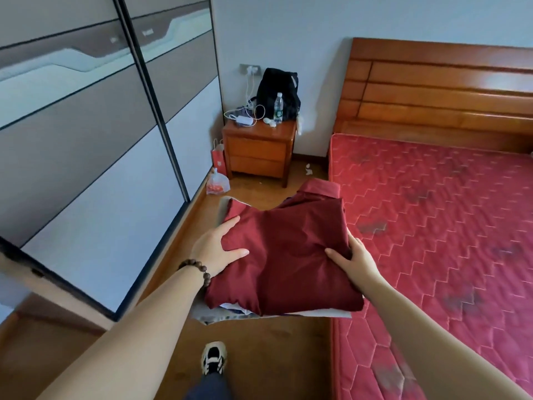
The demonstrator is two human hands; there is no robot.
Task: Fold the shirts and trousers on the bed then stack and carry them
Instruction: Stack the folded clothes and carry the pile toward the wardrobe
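Note:
A stack of folded clothes point(288, 249) hangs in the air above the floor beside the bed, a dark red shirt on top and grey and blue garments showing at its lower edge. My left hand point(216, 249) grips the stack's left side, thumb and a finger on top, a bead bracelet on the wrist. My right hand point(350, 258) holds the right side, thumb on top and fingers under the edge. The bed point(447, 220) with its bare red quilted mattress lies to the right.
A sliding-door wardrobe point(86, 140) runs along the left. A wooden nightstand point(259, 151) with a black backpack, a water bottle and cables stands ahead by the wall. Bags lie on the floor by it. My shoe point(213, 357) is on the wooden floor.

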